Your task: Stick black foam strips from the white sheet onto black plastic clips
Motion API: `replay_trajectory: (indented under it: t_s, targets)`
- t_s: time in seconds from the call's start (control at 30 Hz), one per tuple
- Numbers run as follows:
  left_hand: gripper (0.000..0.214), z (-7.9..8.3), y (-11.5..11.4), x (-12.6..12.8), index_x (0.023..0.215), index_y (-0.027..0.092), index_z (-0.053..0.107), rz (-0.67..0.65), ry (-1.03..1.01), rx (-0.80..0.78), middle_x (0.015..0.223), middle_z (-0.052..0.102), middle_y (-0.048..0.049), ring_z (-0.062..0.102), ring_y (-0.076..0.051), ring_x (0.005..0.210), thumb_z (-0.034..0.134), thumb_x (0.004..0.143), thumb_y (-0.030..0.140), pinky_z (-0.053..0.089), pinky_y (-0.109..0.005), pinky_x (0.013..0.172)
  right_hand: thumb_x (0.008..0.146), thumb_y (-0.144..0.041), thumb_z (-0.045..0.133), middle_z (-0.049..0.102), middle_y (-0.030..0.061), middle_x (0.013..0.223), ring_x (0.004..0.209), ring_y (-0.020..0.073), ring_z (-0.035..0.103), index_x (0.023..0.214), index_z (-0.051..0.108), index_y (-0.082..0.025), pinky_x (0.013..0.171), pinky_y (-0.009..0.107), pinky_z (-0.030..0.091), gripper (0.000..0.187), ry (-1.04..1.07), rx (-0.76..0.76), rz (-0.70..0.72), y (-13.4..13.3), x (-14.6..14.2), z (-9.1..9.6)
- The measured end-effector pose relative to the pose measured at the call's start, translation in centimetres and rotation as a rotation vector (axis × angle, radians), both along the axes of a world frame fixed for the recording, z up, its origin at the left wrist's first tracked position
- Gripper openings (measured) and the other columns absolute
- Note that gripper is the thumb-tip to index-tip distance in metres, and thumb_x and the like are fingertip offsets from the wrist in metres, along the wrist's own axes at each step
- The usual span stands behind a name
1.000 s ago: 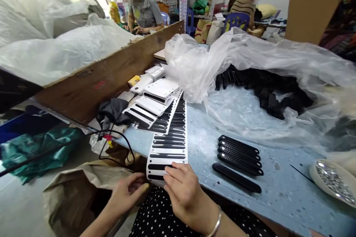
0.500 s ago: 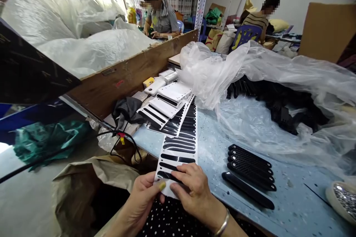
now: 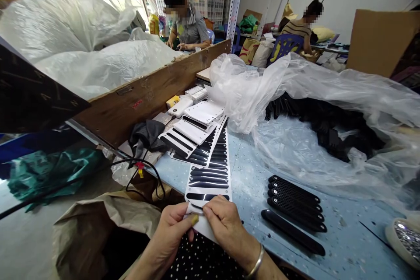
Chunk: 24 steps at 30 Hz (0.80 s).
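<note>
A long white sheet of black sticker strips (image 3: 210, 183) runs from the table edge toward me, its near end bent. My left hand (image 3: 175, 227) pinches the sheet's near left edge between thumb and fingers. My right hand (image 3: 226, 223), with a bracelet at the wrist, is closed at the bend on the right end of a black sticker strip (image 3: 197, 207). Whether its fingers also grip the backing is hidden. To the right, several black straps with a riveted end (image 3: 295, 203) lie fanned in a stack, and a single plain black strap (image 3: 293, 232) lies nearer me.
More sticker sheets (image 3: 190, 133) are piled beyond, against a wooden board (image 3: 151, 92). A clear plastic bag (image 3: 282, 135) holds many black pieces. A bowl of shiny metal bits (image 3: 405, 238) stands at right. A cable (image 3: 114, 162) crosses at left. Two people sit farther back.
My right hand has gone from lying spread on the strips to a closed pinch. The sheet's near end has become bent between my hands.
</note>
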<state>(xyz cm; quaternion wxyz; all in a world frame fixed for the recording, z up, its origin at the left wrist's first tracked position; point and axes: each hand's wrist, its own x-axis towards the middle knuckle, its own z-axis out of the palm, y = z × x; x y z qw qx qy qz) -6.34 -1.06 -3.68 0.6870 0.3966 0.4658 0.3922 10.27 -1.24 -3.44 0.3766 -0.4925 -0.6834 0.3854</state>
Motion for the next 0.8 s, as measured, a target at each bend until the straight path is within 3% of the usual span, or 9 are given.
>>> replay_trajectory:
  t_s: [0.13, 0.3, 0.4, 0.5, 0.57, 0.67, 0.8]
  targets:
    - [0.021, 0.1, 0.1, 0.1, 0.079, 0.012, 0.079, -0.011, -0.019, -0.013, 0.059, 0.059, -0.002, 0.045, -0.009, 0.051, 0.077, 0.072, 0.031, 0.038, -0.017, 0.043, 0.09, -0.021, 0.051, 0.058, 0.0016, 0.063, 0.065, 0.0143, 0.051, 0.055, 0.053, -0.017, 0.063, 0.026, 0.037, 0.036, 0.091, -0.13, -0.017, 0.7, 0.1, 0.2]
    - [0.021, 0.4, 0.1, 0.0, 0.082, 0.012, 0.08, -0.032, -0.034, -0.047, 0.06, 0.06, -0.002, 0.044, -0.009, 0.051, 0.079, 0.071, 0.029, 0.038, -0.017, 0.044, 0.091, -0.027, 0.049, 0.068, 0.0048, 0.068, 0.064, 0.0155, 0.059, 0.067, 0.068, -0.014, 0.062, 0.025, 0.044, 0.033, 0.335, -0.358, -0.116, 1.3, -0.4, 0.5]
    - [0.021, 0.6, -0.1, 0.1, 0.081, 0.012, 0.08, -0.01, -0.042, -0.07, 0.06, 0.06, -0.0021, 0.044, -0.009, 0.051, 0.079, 0.071, 0.031, 0.038, -0.017, 0.045, 0.088, -0.031, 0.055, 0.072, 0.007, 0.077, 0.069, 0.0176, 0.063, 0.084, 0.075, -0.013, 0.064, 0.026, 0.047, 0.027, 0.333, -0.325, -0.081, 0.9, -0.1, 0.9]
    - [0.022, 0.9, -0.3, 0.4, 0.079, 0.012, 0.08, -0.014, -0.042, -0.071, 0.059, 0.06, -0.0023, 0.043, -0.009, 0.051, 0.08, 0.071, 0.033, 0.037, -0.017, 0.044, 0.076, -0.023, 0.067, 0.072, 0.008, 0.085, 0.079, 0.0202, 0.064, 0.093, 0.077, -0.014, 0.073, 0.029, 0.049, 0.021, 0.203, -0.182, -0.056, 0.4, 0.7, 1.2]
    - [0.021, 1.3, -0.3, 0.5, 0.077, 0.012, 0.08, -0.024, -0.034, -0.069, 0.057, 0.059, -0.0018, 0.042, -0.009, 0.05, 0.08, 0.07, 0.032, 0.035, -0.017, 0.043, 0.072, -0.017, 0.068, 0.072, 0.0072, 0.083, 0.08, 0.0202, 0.064, 0.088, 0.079, -0.015, 0.074, 0.029, 0.048, 0.019, 0.159, -0.12, -0.033, 0.3, 1.2, 1.2]
    - [0.018, 1.8, -0.1, 0.6, 0.076, 0.013, 0.081, -0.033, -0.04, -0.085, 0.056, 0.059, -0.0016, 0.042, -0.008, 0.049, 0.081, 0.068, 0.028, 0.035, -0.017, 0.044, 0.072, -0.017, 0.066, 0.068, 0.0035, 0.071, 0.069, 0.0168, 0.061, 0.072, 0.078, -0.017, 0.065, 0.027, 0.045, 0.011, 0.228, -0.166, 0.026, 0.6, 1.3, 1.0]
    - [0.022, 1.5, 0.2, 0.5, 0.079, 0.013, 0.081, -0.009, -0.082, -0.136, 0.063, 0.065, -0.0049, 0.044, -0.009, 0.051, 0.084, 0.064, 0.029, 0.035, -0.017, 0.044, 0.076, -0.029, 0.069, 0.066, 0.0022, 0.061, 0.06, 0.0132, 0.059, 0.058, 0.07, -0.014, 0.058, 0.024, 0.043, 0.023, 0.617, -0.452, -0.049, 1.3, 0.8, 1.0]
